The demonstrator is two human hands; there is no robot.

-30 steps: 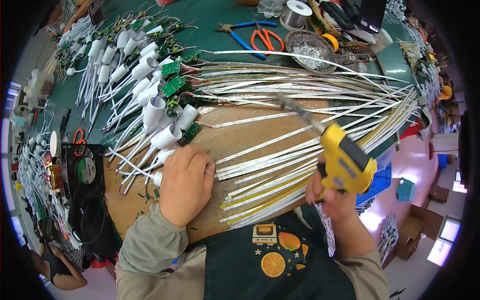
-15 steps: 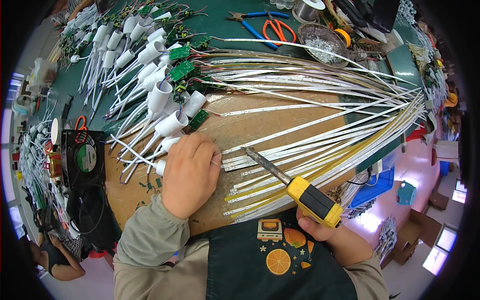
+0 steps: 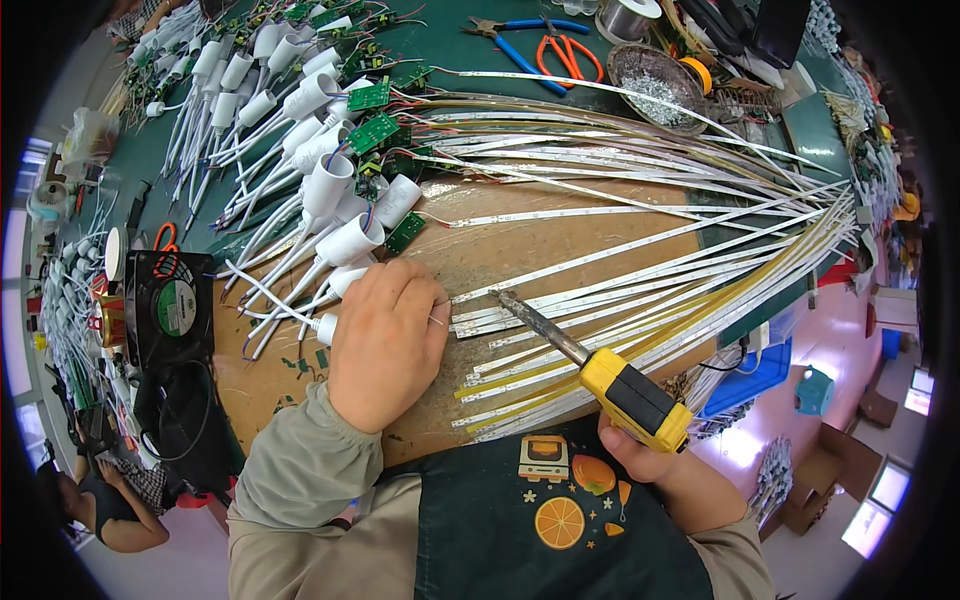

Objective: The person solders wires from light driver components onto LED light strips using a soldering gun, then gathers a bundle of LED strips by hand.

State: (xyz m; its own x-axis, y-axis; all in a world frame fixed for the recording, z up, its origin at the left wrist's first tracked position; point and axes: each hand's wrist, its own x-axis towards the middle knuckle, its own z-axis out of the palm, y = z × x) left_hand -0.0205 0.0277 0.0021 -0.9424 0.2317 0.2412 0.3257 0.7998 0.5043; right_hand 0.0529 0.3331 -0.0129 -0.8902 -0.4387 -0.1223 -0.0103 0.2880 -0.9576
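Observation:
My left hand [image 3: 388, 345] is closed in a pinch over the brown work board [image 3: 590, 225]. A thin pale wire [image 3: 436, 321] pokes out past its fingertips; whatever else lies under the fingers is hidden. My right hand [image 3: 635, 455] grips a yellow-and-black soldering gun [image 3: 635, 400], its dark tip pointing up and left. That tip is close to the left ends of some white LED strips [image 3: 560, 303]; contact cannot be made out. White lamp sockets [image 3: 350, 243] with cables and green circuit boards [image 3: 407, 234] lie just beyond my left hand.
Blue-handled pliers [image 3: 520, 60], orange-handled cutters [image 3: 570, 60], a solder spool [image 3: 627, 18] and a bowl of metallic bits [image 3: 655, 88] are at the back. A black fan [image 3: 172, 310] stands left. More strips fan out to the right. Another person [image 3: 115, 505] is at lower left.
The whole view has shifted slightly, so things appear a little further right. Both hands keep the same pose, and the soldering gun tip stays near the strip ends.

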